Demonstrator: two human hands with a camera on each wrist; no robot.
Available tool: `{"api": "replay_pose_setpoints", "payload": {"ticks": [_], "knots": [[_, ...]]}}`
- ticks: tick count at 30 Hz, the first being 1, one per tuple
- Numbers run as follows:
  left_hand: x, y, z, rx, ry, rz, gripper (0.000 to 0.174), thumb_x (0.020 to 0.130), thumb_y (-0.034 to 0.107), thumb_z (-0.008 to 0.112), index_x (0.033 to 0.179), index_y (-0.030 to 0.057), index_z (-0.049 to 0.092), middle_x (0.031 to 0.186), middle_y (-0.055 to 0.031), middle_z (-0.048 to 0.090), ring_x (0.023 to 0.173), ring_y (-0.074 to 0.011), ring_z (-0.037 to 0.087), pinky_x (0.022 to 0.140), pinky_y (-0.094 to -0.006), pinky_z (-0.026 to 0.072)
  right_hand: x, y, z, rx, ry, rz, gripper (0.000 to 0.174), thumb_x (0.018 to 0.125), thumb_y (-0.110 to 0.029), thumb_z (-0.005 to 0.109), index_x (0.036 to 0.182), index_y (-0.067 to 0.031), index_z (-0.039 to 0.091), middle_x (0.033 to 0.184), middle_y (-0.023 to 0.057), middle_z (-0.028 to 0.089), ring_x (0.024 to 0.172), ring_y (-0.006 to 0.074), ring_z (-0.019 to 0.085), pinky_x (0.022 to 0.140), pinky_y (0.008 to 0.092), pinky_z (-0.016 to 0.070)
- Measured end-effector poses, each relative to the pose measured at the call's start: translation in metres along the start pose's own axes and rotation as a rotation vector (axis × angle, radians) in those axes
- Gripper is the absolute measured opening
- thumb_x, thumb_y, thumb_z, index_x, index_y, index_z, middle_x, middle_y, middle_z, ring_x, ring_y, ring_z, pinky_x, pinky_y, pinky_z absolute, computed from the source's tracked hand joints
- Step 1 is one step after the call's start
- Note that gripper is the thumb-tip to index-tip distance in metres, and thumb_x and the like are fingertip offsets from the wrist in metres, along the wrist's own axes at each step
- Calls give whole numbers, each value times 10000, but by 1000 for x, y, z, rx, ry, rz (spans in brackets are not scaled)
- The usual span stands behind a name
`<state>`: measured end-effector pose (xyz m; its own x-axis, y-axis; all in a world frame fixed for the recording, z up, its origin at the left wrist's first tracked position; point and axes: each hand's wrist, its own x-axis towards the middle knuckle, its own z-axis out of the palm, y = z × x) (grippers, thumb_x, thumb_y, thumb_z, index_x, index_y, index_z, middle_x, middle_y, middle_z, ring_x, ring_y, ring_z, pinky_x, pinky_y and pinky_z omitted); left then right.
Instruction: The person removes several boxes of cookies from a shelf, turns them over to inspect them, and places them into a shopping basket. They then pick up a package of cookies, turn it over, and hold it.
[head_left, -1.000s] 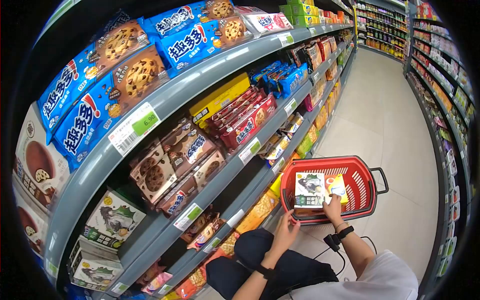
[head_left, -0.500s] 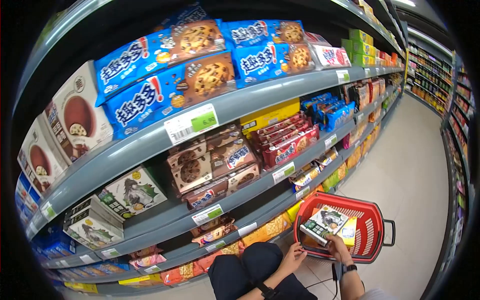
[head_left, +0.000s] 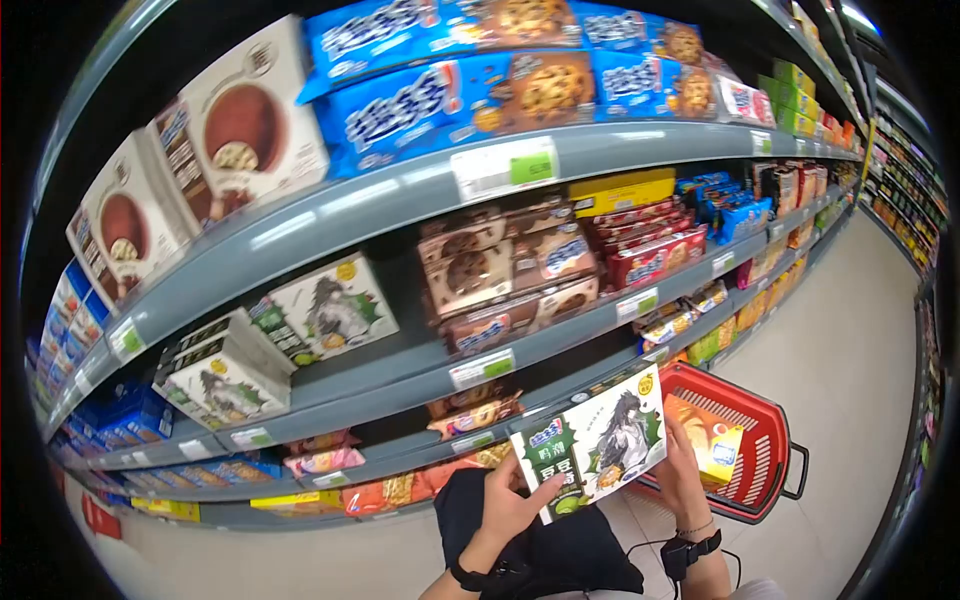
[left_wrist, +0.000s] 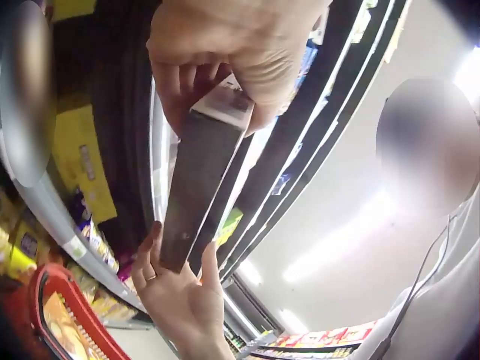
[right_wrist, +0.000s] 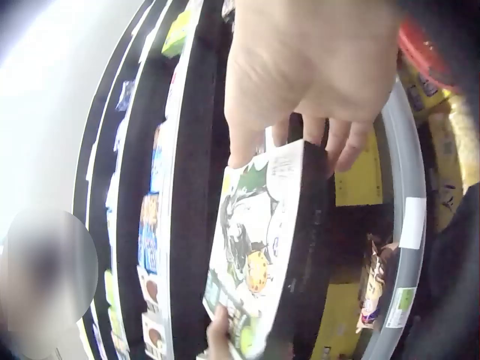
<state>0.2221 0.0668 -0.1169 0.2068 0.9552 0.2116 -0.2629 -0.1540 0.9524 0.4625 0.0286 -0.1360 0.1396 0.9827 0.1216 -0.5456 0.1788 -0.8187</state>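
A white and green cookie box point(head_left: 600, 440) with a drawn long-haired figure on its front is held up over the person's knees. The left hand point(head_left: 515, 505) grips its lower left end, thumb across the front. At the opposite end the right hand point(head_left: 682, 470) holds the side edge, its fingers partly hidden behind the box. From the left wrist, the dark narrow side of the box point(left_wrist: 204, 184) runs between the left hand point(left_wrist: 232, 49) and the right hand point(left_wrist: 184, 304). The right wrist view has the right hand point(right_wrist: 315, 67) around one end.
A red shopping basket point(head_left: 775, 420) stands on the floor to the right, with an orange and yellow box point(head_left: 715, 445) inside. Shelves on the left carry matching white and green boxes point(head_left: 335, 305), blue cookie bags point(head_left: 430, 105) and brown cookie packs point(head_left: 510, 265). The aisle floor point(head_left: 800, 310) extends beyond the basket.
The right hand has lifted the white and green box out of the basket and brought it left, over the knees. The left hand has taken hold of it. The head view has swung left.
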Motion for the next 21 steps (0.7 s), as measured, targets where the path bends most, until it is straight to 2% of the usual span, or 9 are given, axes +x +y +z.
{"api": "replay_pose_setpoints", "payload": {"ticks": [1, 2, 5, 6, 7, 10, 17, 19, 21], "knots": [[-4, 9, -11, 84, 0, 48, 398, 790, 53, 720, 1134, -43, 545, 962, -89, 674, 811, -108, 644, 712, -243, 524, 2, 1, 10, -223, -24, -5, 777, 872, -401, 606, 1428, 2, 244, 1427, 132, 367, 1312, 242, 356, 1067, 343, 300], [-8, 19, -19, 186, 9, 81, 439, 777, 96, 735, 1149, -40, 546, 941, -101, 682, 778, -109, 650, 701, -241, 520, 6, 13, 12, -194, -51, 30, 734, 882, -287, 618, 1433, 12, 237, 1430, 121, 366, 1319, 219, 344, 1071, 330, 287], [-22, 41, -37, 330, 12, 188, 436, 794, 161, 713, 1138, -47, 545, 997, -156, 644, 842, -206, 641, 704, -272, 502, 20, 41, 53, -191, -91, 68, 667, 883, -126, 606, 1432, 16, 254, 1425, 107, 373, 1319, 192, 340, 1074, 325, 282], [-27, 53, -39, 288, 41, 207, 360, 871, 170, 607, 1138, -64, 546, 1067, -189, 596, 921, -254, 600, 769, -304, 475, 23, 54, 63, -77, -92, 113, 615, 887, -12, 557, 1432, 6, 275, 1415, 93, 386, 1303, 165, 356, 1067, 309, 289], [-29, 60, -46, 292, 56, 201, 360, 871, 170, 607, 1138, -64, 546, 1067, -189, 596, 921, -254, 600, 769, -304, 475, 24, 65, 73, -31, -102, 180, 593, 903, -23, 541, 1436, -10, 281, 1387, 83, 423, 1252, 157, 418, 1041, 304, 332], [-35, 73, -68, 370, 121, 296, 323, 959, 138, 417, 1152, -90, 541, 1070, -202, 571, 973, -289, 550, 849, -326, 411, 21, 89, 106, 120, -181, 392, 579, 927, -86, 541, 1439, -27, 278, 1328, 70, 484, 1161, 152, 504, 983, 315, 409], [-52, 88, -96, 343, 264, 179, 363, 955, 126, 455, 1254, -75, 496, 1051, -113, 523, 805, -144, 550, 681, -238, 443, 15, 121, 151, 194, -274, 615, 604, 940, -157, 540, 1453, -34, 245, 1336, 67, 477, 1173, 153, 500, 974, 312, 417], [-56, 85, -104, 318, 261, 147, 418, 963, 198, 466, 1289, -63, 471, 1088, -109, 516, 834, -148, 560, 740, -259, 458, 11, 122, 157, 185, -238, 638, 593, 938, -147, 542, 1446, -25, 261, 1333, 69, 480, 1171, 153, 501, 976, 315, 416], [-55, 82, -112, 226, 274, 222, 502, 963, 280, 473, 1332, -56, 419, 1157, -123, 519, 898, -155, 572, 821, -283, 457, 12, 125, 160, 117, -147, 504, 583, 928, -117, 553, 1435, -17, 284, 1325, 72, 486, 1163, 151, 503, 971, 314, 420]]}}
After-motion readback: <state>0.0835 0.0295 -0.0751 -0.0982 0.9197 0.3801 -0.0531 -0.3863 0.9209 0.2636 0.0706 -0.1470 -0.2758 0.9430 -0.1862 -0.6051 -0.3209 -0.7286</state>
